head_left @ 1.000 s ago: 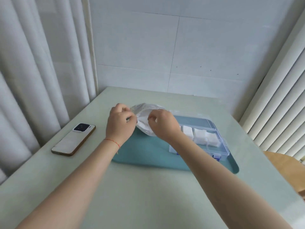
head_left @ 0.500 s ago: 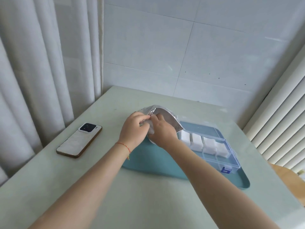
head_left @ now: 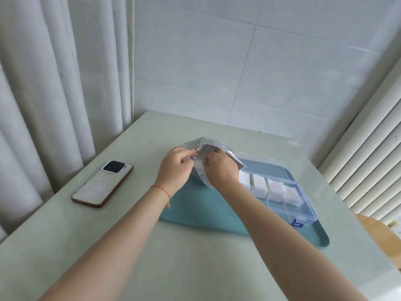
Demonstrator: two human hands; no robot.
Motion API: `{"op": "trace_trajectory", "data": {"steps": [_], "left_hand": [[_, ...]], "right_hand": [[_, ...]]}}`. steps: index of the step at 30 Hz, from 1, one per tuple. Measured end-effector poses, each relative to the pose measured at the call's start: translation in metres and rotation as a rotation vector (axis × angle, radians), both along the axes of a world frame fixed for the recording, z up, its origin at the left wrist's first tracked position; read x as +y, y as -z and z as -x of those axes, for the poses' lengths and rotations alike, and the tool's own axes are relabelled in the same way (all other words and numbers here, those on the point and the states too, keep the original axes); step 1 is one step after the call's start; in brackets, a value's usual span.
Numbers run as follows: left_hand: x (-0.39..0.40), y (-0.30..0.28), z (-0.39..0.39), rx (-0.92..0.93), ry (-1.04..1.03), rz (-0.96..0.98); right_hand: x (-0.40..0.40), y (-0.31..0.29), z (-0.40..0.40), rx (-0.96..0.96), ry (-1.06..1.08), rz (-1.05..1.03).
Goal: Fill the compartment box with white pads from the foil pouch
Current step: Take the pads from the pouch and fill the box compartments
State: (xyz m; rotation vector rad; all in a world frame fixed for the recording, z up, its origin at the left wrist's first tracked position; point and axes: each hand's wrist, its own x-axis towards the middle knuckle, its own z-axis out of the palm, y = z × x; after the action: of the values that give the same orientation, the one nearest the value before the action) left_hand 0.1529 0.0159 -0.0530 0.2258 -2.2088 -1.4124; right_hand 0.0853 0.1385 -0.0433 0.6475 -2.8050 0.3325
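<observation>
Your left hand [head_left: 173, 168] pinches the foil pouch [head_left: 217, 146] edge. Your right hand [head_left: 219, 170] grips its mouth, just beside the compartment box [head_left: 303, 211] holding white pads [head_left: 275, 190].

Bright, even daylight, soft shadows cast under the forearms on the table [head_left: 65, 246], mild glare on the foil pouch [head_left: 208, 141], edges bowed by wide-angle distortion, detail slightly softened.

1. A pale green table [head_left: 121, 246] carries everything.
2. A phone [head_left: 102, 184] lies face down on it, well to the left of the left hand [head_left: 173, 170].
3. A teal tray [head_left: 195, 211] rests on it, beneath both hands and extending right of the right hand [head_left: 220, 170].
</observation>
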Motion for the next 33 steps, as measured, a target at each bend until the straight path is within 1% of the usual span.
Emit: {"op": "trace_trajectory", "data": {"steps": [5,8,11,13,14,16,20,24,25,29,31,33], "left_hand": [[0.006,-0.001,0.005,-0.048,-0.020,0.020],[0.010,0.000,0.006,-0.060,-0.080,0.091],[0.018,-0.001,-0.002,-0.027,-0.181,0.074],[0.024,-0.003,-0.007,-0.057,-0.180,0.019],[0.029,-0.004,-0.008,-0.090,-0.145,-0.029],[0.036,-0.007,-0.012,-0.166,-0.065,-0.125],[0.051,-0.004,-0.012,-0.267,0.025,-0.208],[0.057,-0.002,-0.010,-0.279,0.202,-0.506],[0.058,-0.003,-0.011,-0.261,0.240,-0.536],[0.061,-0.003,-0.011,-0.188,0.290,-0.601],[0.064,-0.004,-0.009,-0.200,0.307,-0.606],[0.067,-0.004,-0.008,-0.231,0.355,-0.599]], "right_hand": [[0.023,-0.007,-0.008,0.014,0.043,0.167],[0.039,-0.010,-0.015,-0.037,0.068,0.405],[0.058,-0.019,-0.021,-0.258,0.084,0.695],[0.069,-0.024,-0.025,-0.416,0.079,0.834],[0.077,-0.024,-0.028,-0.467,0.081,0.880],[0.085,-0.023,-0.030,-0.522,0.087,0.920],[0.097,-0.016,-0.030,-0.568,0.086,0.930],[0.103,-0.010,-0.027,-0.650,0.020,0.938],[0.104,-0.010,-0.026,-0.662,-0.003,0.939],[0.112,-0.010,-0.026,-0.728,-0.102,1.018],[0.119,-0.009,-0.026,-0.739,-0.129,1.057],[0.126,-0.008,-0.026,-0.709,-0.108,1.049]]}}
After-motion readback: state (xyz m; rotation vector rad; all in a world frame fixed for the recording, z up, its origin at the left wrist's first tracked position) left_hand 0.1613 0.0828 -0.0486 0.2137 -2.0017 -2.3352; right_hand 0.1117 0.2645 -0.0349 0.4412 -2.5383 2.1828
